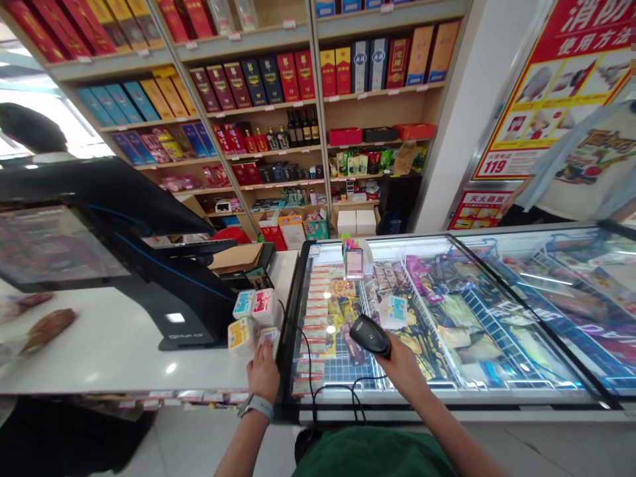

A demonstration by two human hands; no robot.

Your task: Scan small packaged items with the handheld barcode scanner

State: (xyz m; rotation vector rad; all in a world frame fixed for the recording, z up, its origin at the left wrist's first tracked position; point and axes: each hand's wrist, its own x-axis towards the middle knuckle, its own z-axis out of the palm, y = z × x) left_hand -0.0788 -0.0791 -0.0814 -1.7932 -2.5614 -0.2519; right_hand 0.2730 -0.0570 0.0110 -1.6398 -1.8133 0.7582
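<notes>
Evidently, the purple-labelled tub (269, 333) sat at the right front of a cluster on the white tabletop (124, 371), directly beyond the left hand (263, 372), whose fingers lay over its near side; I could not tell whether that grip had closed round it. Its squarish shape showed no clear long axis. The right hand (400, 364) was farther off, its grip wrapped firmly round a black barcode scanner (370, 336), which slanted from the handle at lower right to the head at upper left, roughly toward the tubs. Touching or just beside the purple one stood the yellow-labelled tub (240, 334), with the blue-labelled tub (243, 303) and the red-labelled tub (264, 305) behind. Another blue-labelled container (395, 311) appeared to rest on the chest freezer (305, 416), just past the scanner. Between hands ran the freezer's dark frame and a looping black cable (311, 358), the likeliest snag. Leftward, the checkout terminal (193, 311) hemmed in the cluster; the tabletop's front strip and the glass near the scanner offered more room.
</notes>
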